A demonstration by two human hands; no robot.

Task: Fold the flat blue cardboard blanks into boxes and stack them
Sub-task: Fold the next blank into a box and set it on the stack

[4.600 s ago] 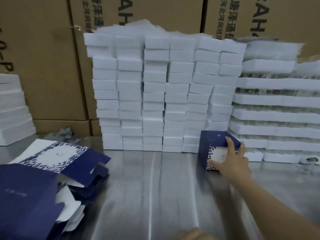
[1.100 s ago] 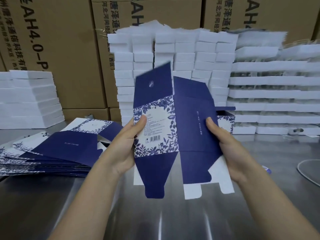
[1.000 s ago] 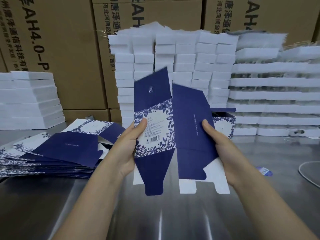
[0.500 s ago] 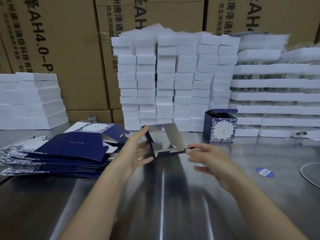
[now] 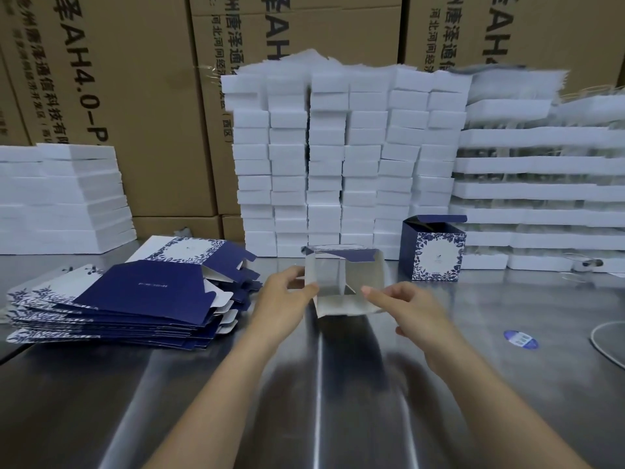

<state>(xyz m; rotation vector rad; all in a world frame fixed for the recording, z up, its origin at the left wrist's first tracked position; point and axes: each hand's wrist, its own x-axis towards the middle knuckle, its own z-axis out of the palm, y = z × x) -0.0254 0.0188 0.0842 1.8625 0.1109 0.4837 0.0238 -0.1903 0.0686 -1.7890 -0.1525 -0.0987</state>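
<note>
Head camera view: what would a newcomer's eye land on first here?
First, the half-folded box at centre, its pale inside showing, held by the left hand with the right hand at its edge. Then the wall of white blocks behind, and the pile of flat blue blanks at the left of the steel table.

Your light is soft and even from above, bright enough throughout. The steel table throws back pale streaks of glare down its middle, with dark, smeary reflections beside them. The white foam stacks are nearly blown out, their edges soft. Your left hand, right hand and the half-folded box are motion-blurred. The brown cartons lean and bow toward the frame edges
</note>
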